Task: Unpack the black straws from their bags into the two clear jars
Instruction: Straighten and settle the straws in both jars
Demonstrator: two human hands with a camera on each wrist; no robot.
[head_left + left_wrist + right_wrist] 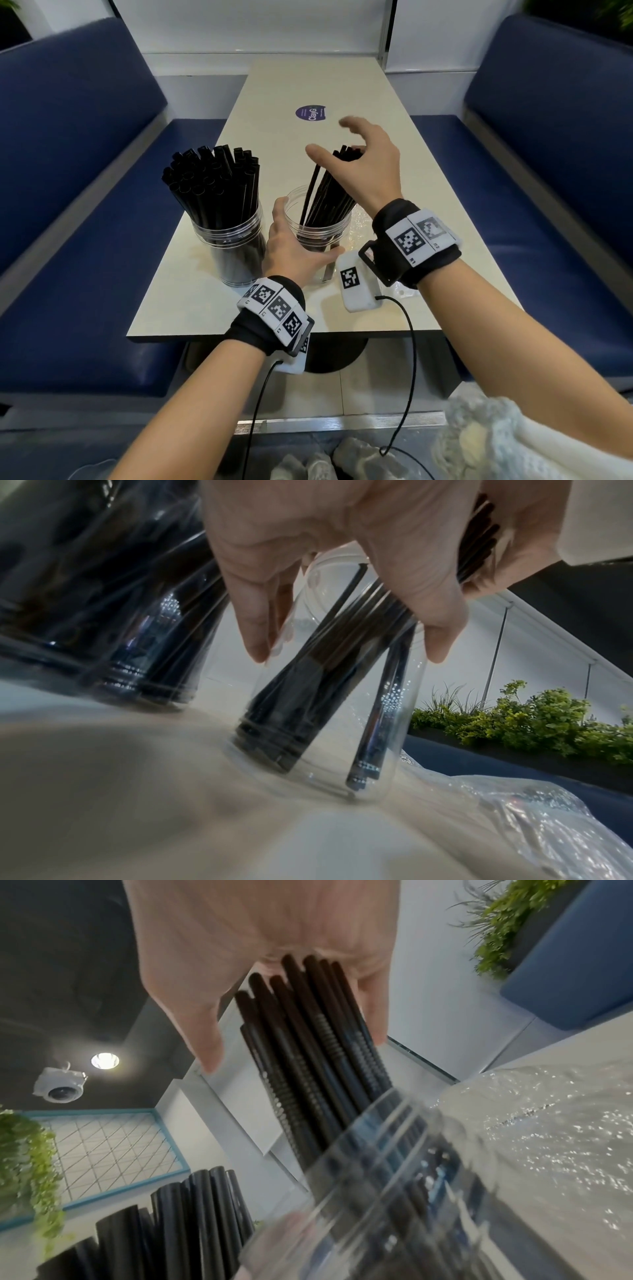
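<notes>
Two clear jars stand on the pale table (404,144). The left jar (236,250) is packed with upright black straws (212,181). My left hand (298,243) grips the right jar (323,236), thumb and fingers on opposite sides of its wall (349,653). A smaller bunch of black straws (329,192) leans to the right in that jar. My right hand (356,150) hovers at their top ends with fingers spread and straight; the palm is at the straw tips (294,1050) without curling round them. A crumpled clear bag (531,818) lies just right of the jar.
Blue padded benches flank the table, one on the left (85,171) and one on the right (548,154). A round purple sticker (310,112) marks the far middle of the table. The table's near edge (239,334) runs below my left wrist.
</notes>
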